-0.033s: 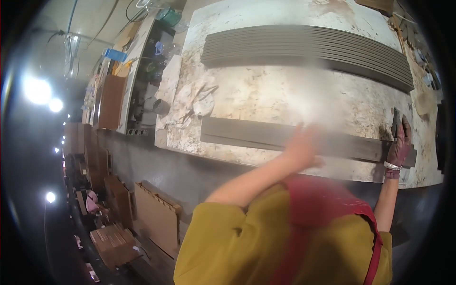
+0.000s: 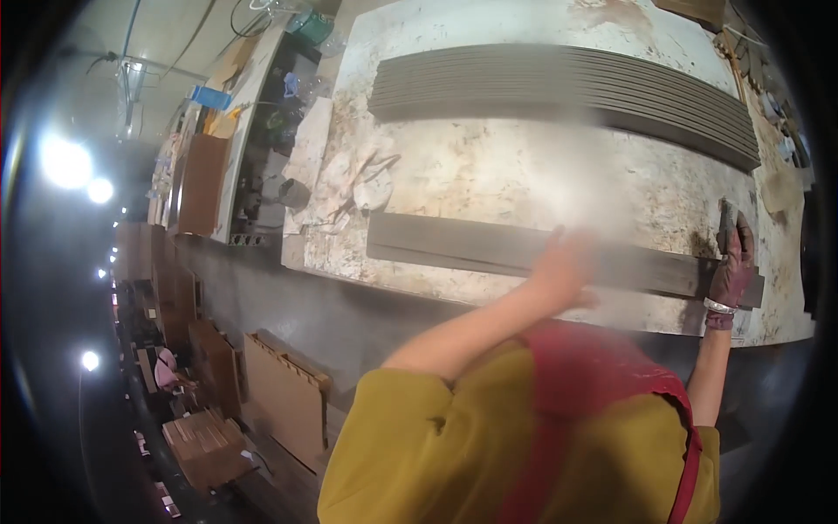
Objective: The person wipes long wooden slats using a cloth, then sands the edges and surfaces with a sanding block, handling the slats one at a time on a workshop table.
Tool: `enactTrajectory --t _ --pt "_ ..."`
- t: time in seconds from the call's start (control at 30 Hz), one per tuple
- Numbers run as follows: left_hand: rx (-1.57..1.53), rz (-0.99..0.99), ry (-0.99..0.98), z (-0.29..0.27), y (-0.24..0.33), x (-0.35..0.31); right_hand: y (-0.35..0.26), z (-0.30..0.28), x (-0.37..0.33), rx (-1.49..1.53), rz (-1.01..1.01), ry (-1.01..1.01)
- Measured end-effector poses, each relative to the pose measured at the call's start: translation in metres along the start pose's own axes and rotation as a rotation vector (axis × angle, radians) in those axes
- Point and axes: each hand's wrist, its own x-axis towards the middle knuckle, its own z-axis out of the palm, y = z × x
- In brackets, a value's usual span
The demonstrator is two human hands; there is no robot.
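A long, flat grey-brown strip [image 2: 454, 243] lies along the near side of the stained white worktable [image 2: 489, 166]. Across its middle rests my bare left hand [image 2: 563, 269]; a hazy patch blurs it, but the fingers look spread, with nothing seen in them. My right hand [image 2: 735, 266], in a dark reddish glove with a pale band at the wrist, is over the strip's right end. It is closed around a small dark block [image 2: 724, 225], held upright; the glove hides the block's lower part, so contact with the strip cannot be made out.
A row of similar grey-brown strips [image 2: 489, 83] lies side by side across the table's far part. Crumpled stained cloths [image 2: 362, 179] are at the left, next to a small dark cup [image 2: 294, 193]. Flat panels [image 2: 284, 393] lean left of me; a person in pink [image 2: 166, 368] is farther off.
The view has shifted very slightly. Both hands stay in nearly the same places on the strip.
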Motion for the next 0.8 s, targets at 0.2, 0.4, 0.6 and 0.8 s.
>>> enactTrajectory --t 0.2,0.4,0.6,0.8 --pt "0.088 -0.009 0.037 0.016 -0.007 0.008 0.01 0.011 -0.012 0.04 0.037 -0.104" --pt "0.067 0.048 0.147 0.019 -0.01 0.008 0.0 0.01 -0.011 -0.007 0.083 -0.066" --pt "-0.182 0.064 -0.074 0.002 -0.012 0.007 -0.018 -0.012 0.005 0.035 -0.001 -0.042" --pt "-0.145 0.221 0.125 -0.011 -0.023 0.023 -0.028 -0.023 0.007 0.026 0.007 -0.001"
